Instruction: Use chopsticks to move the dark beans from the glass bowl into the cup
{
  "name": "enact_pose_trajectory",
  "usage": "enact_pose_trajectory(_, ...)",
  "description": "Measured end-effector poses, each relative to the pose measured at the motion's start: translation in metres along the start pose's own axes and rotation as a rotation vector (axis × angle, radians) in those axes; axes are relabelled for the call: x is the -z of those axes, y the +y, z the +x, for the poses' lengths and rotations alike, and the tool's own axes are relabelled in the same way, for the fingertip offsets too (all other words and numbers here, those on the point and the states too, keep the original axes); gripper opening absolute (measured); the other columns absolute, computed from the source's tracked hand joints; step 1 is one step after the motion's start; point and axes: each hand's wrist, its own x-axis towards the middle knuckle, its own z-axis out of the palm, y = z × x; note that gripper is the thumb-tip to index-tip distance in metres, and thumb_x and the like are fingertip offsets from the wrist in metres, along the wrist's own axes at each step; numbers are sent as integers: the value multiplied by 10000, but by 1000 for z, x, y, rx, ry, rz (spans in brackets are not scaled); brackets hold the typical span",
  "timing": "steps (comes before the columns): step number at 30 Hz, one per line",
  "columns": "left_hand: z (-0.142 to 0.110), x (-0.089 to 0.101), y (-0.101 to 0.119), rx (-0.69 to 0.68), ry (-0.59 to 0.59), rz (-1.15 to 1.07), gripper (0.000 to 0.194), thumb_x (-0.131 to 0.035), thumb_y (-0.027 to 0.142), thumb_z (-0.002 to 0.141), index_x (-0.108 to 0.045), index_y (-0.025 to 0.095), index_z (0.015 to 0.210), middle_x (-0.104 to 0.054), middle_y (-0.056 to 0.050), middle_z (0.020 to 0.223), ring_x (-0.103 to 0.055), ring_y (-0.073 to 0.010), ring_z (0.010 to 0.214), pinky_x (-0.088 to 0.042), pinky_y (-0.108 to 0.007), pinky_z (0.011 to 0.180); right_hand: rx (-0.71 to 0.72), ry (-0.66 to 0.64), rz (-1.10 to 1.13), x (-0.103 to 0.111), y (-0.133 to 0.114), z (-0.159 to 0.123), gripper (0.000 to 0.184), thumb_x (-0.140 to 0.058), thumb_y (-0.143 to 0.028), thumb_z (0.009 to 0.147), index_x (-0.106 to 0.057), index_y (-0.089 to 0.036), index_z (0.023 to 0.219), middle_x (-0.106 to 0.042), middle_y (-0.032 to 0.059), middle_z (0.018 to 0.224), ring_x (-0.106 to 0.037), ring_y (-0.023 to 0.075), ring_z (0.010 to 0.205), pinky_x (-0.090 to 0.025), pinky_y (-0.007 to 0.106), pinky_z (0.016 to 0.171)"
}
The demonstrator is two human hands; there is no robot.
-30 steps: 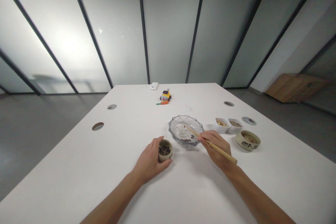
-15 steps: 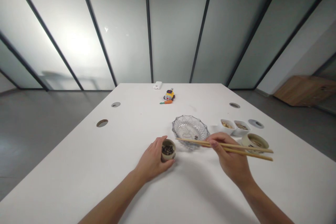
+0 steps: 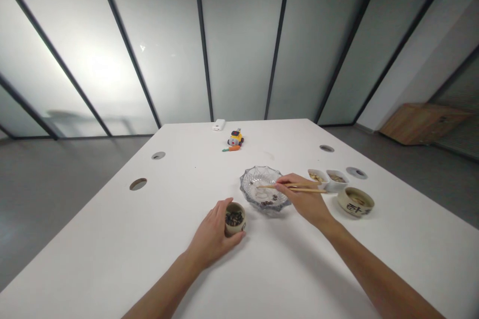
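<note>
My left hand [image 3: 210, 232] is wrapped around a small ceramic cup [image 3: 241, 228] that stands on the table. Dark seed-like pieces [image 3: 233, 218] lie inside the cup. A pair of wooden chopsticks [image 3: 307, 190] is held in my right hand [image 3: 304, 202]; their tips point left over the clear glass bowl [image 3: 249, 198]. Some dark pieces [image 3: 268, 203] rest in this bowl, mostly along its near side. My right hand covers part of the bowl's right rim. Whether anything is pinched between the chopstick tips is too small to tell.
Right of my right hand stand two white dishes [image 3: 337, 186] with pale pieces and a wider ceramic bowl [image 3: 355, 204] with dark lettering. Farther back are a toy car [image 3: 235, 138], a toy carrot [image 3: 232, 148] and a white device [image 3: 219, 125]. Round holes [image 3: 138, 184] pierce the white table.
My right hand has moved forward and left, bringing the chopsticks over the glass bowl. More dark pieces show in that bowl now. The left hand keeps its hold on the cup. The view has shifted slightly.
</note>
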Motion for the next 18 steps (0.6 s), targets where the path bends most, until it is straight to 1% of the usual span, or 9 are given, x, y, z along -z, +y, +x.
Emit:
enact_pose_trajectory(3,0,0,-1,-1,-1,4,747,-759,303,816,-412,212,1471,-594,-160,1413,-618,-338,1274,-498,-516,1100,-19,80,-16,8,2,1,304,-619,-489,948,-733,-227,841,-774,52,813,-723,217,731,-549,317,644)
enact_pose_trajectory(5,0,-1,-1,-2,-2,1,746,-762,310,816,-415,206,1468,-597,-162,1407,-620,-338,1268,-499,-516,1099,-74,79,7,17,-1,3,333,-591,-508,954,-716,-226,831,-767,46,754,-734,220,691,-549,308,604)
enact_pose_trajectory(6,0,-1,-1,-1,-4,0,748,-764,312,817,-414,205,1469,-597,-162,1405,-622,-338,1264,-500,-518,1098,-103,54,24,21,-2,4,344,-580,-519,954,-706,-227,823,-758,40,719,-734,219,665,-550,304,588)
enact_pose_trajectory(8,0,-1,-1,1,-9,-1,754,-767,314,818,-406,204,1471,-594,-163,1406,-621,-338,1259,-499,-524,1096,-144,-43,60,26,-5,7,351,-576,-535,948,-691,-232,811,-744,26,681,-730,214,623,-558,301,570)
enact_pose_trajectory(10,0,-1,-1,4,-13,0,753,-762,311,823,-400,202,1473,-592,-166,1406,-619,-338,1257,-500,-529,1092,-146,-143,82,26,-6,10,342,-585,-532,945,-692,-236,810,-746,18,693,-729,208,626,-570,304,584)
enact_pose_trajectory(11,0,-1,-1,4,-15,0,751,-759,311,826,-398,199,1475,-590,-168,1406,-619,-339,1256,-500,-531,1090,-122,-161,76,24,-6,11,335,-593,-525,942,-699,-237,809,-750,19,711,-728,207,643,-574,309,603)
enact_pose_trajectory(12,0,-1,-1,4,-16,1,749,-755,311,828,-397,198,1476,-588,-169,1409,-619,-340,1255,-500,-532,1088,-84,-151,56,22,-5,12,328,-602,-517,938,-708,-237,803,-755,24,737,-727,207,672,-577,316,629)
enact_pose_trajectory(15,0,0,0,4,-5,4,740,-748,311,828,-407,208,1477,-594,-167,1405,-632,-344,1240,-509,-534,1075,24,-29,-28,17,-1,12,334,-615,-509,933,-727,-232,784,-762,42,780,-712,210,715,-565,329,666)
enact_pose_trajectory(18,0,0,0,-2,-2,4,738,-753,307,823,-417,212,1473,-600,-164,1404,-632,-344,1245,-509,-530,1076,11,51,-49,22,2,12,345,-607,-517,944,-718,-230,788,-761,42,749,-723,215,692,-543,317,614)
